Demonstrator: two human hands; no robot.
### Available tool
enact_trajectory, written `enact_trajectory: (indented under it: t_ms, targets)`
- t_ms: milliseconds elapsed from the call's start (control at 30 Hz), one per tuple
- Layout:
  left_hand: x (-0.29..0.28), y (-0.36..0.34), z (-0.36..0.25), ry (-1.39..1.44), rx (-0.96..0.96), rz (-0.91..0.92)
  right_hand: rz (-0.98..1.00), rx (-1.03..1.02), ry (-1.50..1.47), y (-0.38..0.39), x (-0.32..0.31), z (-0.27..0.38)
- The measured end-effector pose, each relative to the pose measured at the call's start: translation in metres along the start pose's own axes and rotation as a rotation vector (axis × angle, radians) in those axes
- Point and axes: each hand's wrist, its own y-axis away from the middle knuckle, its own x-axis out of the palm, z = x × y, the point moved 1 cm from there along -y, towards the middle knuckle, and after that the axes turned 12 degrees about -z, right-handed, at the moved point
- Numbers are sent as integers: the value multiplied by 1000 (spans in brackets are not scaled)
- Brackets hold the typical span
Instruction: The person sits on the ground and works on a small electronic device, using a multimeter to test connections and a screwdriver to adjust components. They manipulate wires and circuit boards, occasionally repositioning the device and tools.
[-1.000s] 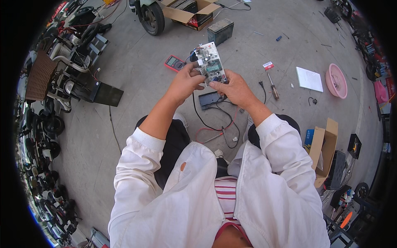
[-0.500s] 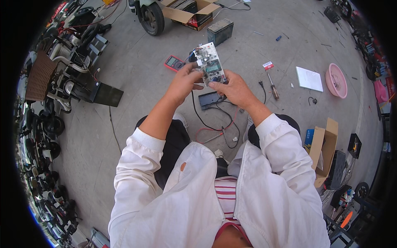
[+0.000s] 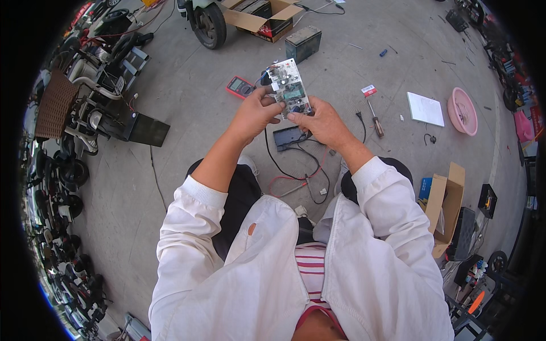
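Note:
A circuit board, pale with soldered parts and a greenish middle, is held up between both hands, tilted slightly. My left hand grips its left edge, the thumb resting on the board's lower left face. My right hand pinches the lower right corner with its thumb on top. Beneath the hands lies an open dark plastic case on the concrete, with black and red leads looped around it. A red multimeter lies just beyond my left hand. The undersides of my fingers are hidden.
A dark battery and a cardboard box stand ahead, by a scooter wheel. To the right lie a screwdriver, a white booklet, a pink basin and an open carton. Parked scooters line the left.
My left thumb has shifted slightly to the right onto the circuit board's lower left face. The board and my right hand have hardly moved.

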Motion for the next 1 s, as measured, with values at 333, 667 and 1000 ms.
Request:
enact_trajectory:
  t_ms: [333, 667, 1000]
  targets:
    - [-3, -5, 4, 35, -58, -28, -1, 7, 10, -1, 1, 0]
    - [0, -2, 2, -31, -15, -26, 3, 0, 18, 0, 0, 0]
    - [-2, -2, 1, -16, -26, -12, 4, 11, 8, -1, 0, -2]
